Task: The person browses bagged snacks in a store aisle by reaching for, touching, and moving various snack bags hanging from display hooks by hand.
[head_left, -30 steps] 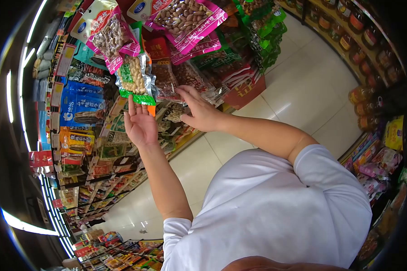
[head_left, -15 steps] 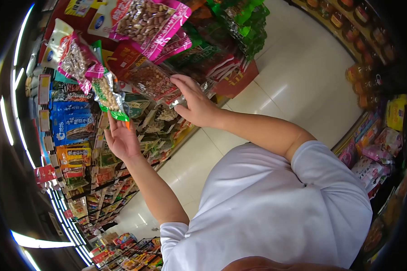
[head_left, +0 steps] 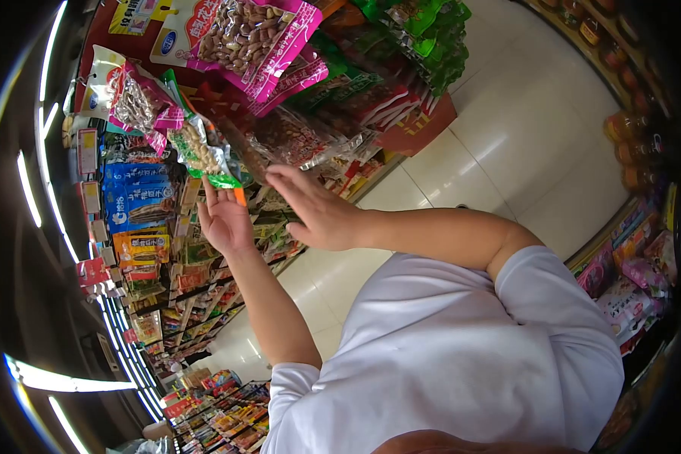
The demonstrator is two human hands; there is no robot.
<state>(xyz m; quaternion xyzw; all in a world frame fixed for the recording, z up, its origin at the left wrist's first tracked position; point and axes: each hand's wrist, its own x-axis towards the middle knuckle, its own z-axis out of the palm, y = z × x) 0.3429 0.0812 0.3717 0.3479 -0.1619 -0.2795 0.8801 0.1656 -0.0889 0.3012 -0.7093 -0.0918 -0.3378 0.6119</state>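
My left hand (head_left: 228, 219) is palm up with its fingers stretched out, the tips at the lower edge of a green and clear bag of nuts (head_left: 200, 151). It does not grip the bag. My right hand (head_left: 318, 210) is open, fingers extended; its fingertips are by the lower end of a brownish bag (head_left: 246, 155), and I cannot tell whether they touch it. Right of that hangs a clear bag of reddish nuts (head_left: 303, 140). A pink-edged bag of peanuts (head_left: 242, 38) hangs above, and a smaller pink bag (head_left: 138, 106) hangs at the left.
Blue snack bags (head_left: 140, 195) and orange packets (head_left: 142, 248) line the shelf at the left. Green bags (head_left: 431, 45) hang at the upper right above a red display base (head_left: 416, 129). Jars (head_left: 634, 144) stand on a far shelf beyond the tiled floor (head_left: 522, 144).
My right hand has drawn down and left, away from the clear bag of reddish nuts. The brownish bag has shifted beside the green one. The whole view has shifted slightly.
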